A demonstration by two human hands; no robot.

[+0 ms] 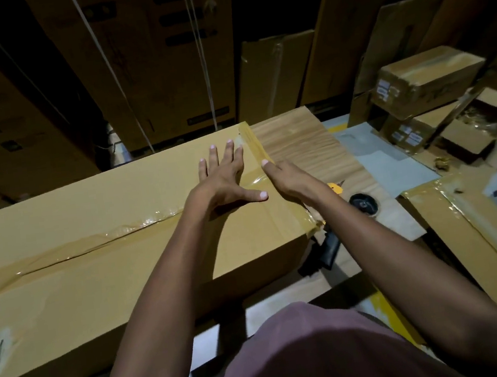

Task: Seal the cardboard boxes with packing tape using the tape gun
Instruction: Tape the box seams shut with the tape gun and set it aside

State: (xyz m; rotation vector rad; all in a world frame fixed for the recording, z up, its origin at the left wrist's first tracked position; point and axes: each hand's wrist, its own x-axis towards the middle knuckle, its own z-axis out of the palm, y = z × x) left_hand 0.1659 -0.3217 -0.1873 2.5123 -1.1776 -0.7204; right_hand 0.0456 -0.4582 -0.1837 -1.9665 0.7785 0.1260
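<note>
The taped box (pixel 116 253) lies across a wooden table (pixel 304 140) amid stacked cartons. Left hand (pixel 224 179), fingers spread, presses its top; right hand (pixel 283 177) lies flat along the right edge. Tape gun (pixel 330 247) rests beside the box.

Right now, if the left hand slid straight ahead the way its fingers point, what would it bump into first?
Probably nothing solid at first. The left hand lies flat on the big cardboard box, fingers pointing to its far edge. It would cross the tape strip, then slide off toward the stacked cartons behind, though depth is unclear.
</note>
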